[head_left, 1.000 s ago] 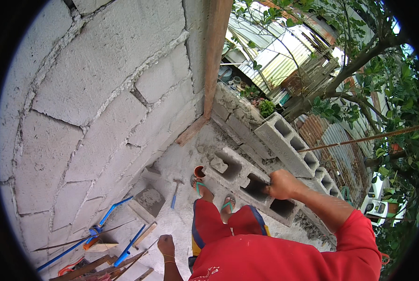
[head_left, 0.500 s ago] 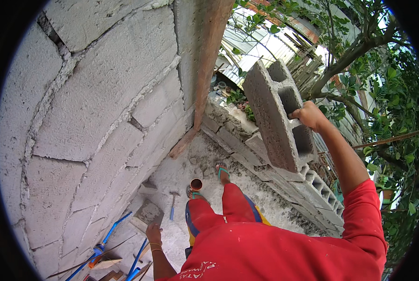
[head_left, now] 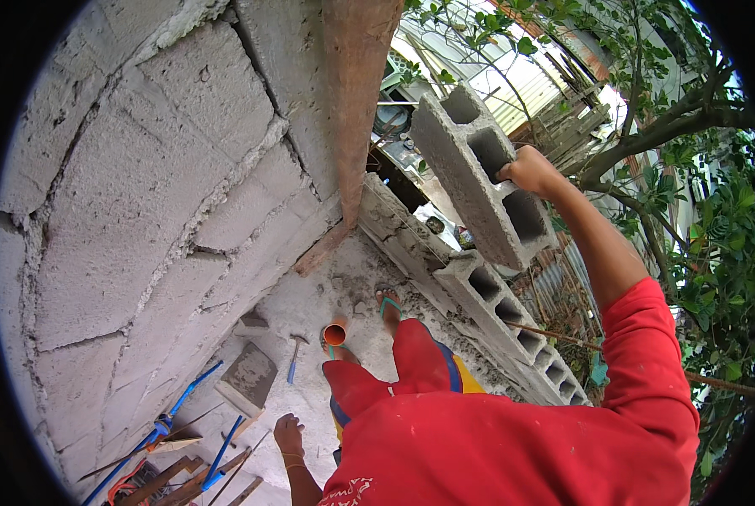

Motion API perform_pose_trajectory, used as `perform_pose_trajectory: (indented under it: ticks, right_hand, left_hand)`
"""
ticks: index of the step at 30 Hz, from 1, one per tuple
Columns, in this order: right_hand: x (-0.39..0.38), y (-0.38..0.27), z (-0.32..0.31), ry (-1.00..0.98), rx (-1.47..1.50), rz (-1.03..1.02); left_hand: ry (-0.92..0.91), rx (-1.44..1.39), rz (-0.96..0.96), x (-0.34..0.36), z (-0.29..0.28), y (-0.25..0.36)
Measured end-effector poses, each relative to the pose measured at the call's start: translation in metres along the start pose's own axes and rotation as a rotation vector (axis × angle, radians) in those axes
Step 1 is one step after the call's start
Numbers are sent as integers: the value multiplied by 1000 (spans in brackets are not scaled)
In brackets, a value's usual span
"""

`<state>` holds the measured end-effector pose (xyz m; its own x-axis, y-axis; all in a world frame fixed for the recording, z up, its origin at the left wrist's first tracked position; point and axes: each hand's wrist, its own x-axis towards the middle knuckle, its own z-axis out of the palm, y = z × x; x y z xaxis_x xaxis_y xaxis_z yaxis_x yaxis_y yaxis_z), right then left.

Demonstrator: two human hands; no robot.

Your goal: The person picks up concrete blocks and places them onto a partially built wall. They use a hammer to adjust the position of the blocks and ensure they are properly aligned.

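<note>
My right hand (head_left: pixel 532 172) grips a grey hollow concrete block (head_left: pixel 462 181) by the web between two of its open cells. The block hangs tilted above the low block wall (head_left: pixel 445 253), whose top course shows open cells at the right. Whether the block's lower end touches that wall I cannot tell. Low on my left side, my left hand (head_left: pixel 290 438) hangs with loosely bent fingers and nothing visible in it. Nearest to it is a grey rectangular block (head_left: pixel 249 375) on the floor. A blue-handled hammer (head_left: pixel 293 361) lies just beyond.
A tall block wall (head_left: pixel 150 202) rises at my left, with a brown upright post (head_left: pixel 350 110) at its far end. An orange pipe (head_left: pixel 334 335) stands by my left foot. Blue pipes (head_left: pixel 223 453) and boards lie lower left. A rusty rod (head_left: pixel 723 382) and branches (head_left: pixel 647 131) reach in at right.
My right hand has carried the hollow block a little left and away from me. My left hand has come away from the grey block on the floor. The view has shifted somewhat.
</note>
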<state>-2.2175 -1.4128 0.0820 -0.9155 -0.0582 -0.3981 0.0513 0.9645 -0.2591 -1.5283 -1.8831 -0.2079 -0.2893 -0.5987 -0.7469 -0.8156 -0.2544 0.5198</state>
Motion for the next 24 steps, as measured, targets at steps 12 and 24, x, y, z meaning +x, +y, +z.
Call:
perform_pose_trajectory:
  ticks: [12, 24]
  right_hand:
    - [46, 9, 25, -135, -75, -153]
    - [68, 16, 39, -233, -128, -273]
  left_hand:
    - [24, 78, 23, -9, 36, 107]
    - [26, 150, -115, -44, 37, 109]
